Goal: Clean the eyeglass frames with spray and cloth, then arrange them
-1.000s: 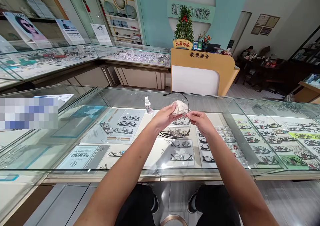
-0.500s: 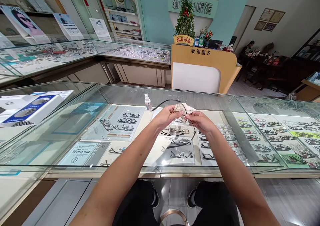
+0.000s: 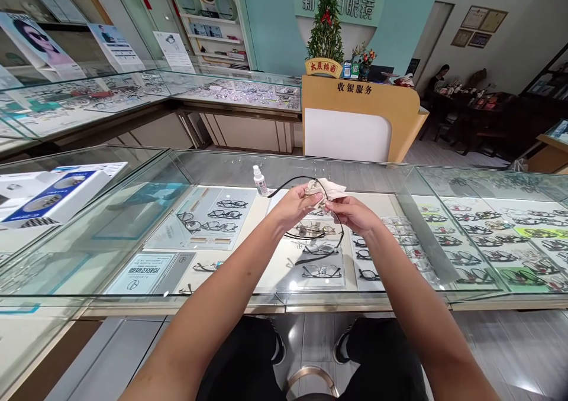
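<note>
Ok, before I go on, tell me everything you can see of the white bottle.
The white bottle is small and looks like plastic, with rounded shoulders, a narrow white top and a printed label too small to read. It stands upright on the glass counter, to the left of the left hand, which does not touch it. A thin black strip ends beside its base; whether they touch is unclear.

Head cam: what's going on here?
Someone's bare left hand and right hand meet above a glass display counter, fingers pinching a pale cloth against what looks like a thin dark glasses frame. Exactly where the cloth touches it is hidden. A small white bottle stands left of the hands; more glasses lie in the case below.
</note>
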Tool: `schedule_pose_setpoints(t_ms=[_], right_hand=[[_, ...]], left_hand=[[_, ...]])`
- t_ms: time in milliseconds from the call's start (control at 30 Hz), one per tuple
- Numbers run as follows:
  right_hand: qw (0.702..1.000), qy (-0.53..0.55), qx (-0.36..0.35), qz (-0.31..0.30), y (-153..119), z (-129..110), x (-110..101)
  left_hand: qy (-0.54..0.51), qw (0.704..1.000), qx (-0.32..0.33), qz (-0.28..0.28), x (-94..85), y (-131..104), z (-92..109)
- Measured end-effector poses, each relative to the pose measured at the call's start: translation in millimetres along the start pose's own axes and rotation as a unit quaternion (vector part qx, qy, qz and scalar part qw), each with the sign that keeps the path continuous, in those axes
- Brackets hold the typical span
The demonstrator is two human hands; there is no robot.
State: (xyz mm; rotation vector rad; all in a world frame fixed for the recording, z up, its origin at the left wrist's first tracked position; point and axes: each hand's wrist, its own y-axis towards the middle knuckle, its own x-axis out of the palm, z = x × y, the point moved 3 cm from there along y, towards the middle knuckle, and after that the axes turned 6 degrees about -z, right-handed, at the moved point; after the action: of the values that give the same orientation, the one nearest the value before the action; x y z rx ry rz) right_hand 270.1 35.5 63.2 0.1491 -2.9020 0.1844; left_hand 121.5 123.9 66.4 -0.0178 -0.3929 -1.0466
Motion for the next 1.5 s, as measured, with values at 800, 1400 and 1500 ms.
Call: schedule_pose_setpoints(t_ms=[800,1400,1500], right_hand=[[1.000,0.003,-0.014,0.009,0.9,3.2,0.0],[1.000,0.004,-0.024,0.002,3.9,6.4,1.6],[1.000,0.010,-0.017,-0.009,4.5,7.6,-0.3]], left_hand=[[0.032,0.998,-0.043,-0.025,-15.2,-3.2,4.4],[0.025,0.998,-0.038,-0.031,-20.6,-2.9,10.1],[0.044,0.999,-0.017,-0.004,-18.4,-2.1,10.2]])
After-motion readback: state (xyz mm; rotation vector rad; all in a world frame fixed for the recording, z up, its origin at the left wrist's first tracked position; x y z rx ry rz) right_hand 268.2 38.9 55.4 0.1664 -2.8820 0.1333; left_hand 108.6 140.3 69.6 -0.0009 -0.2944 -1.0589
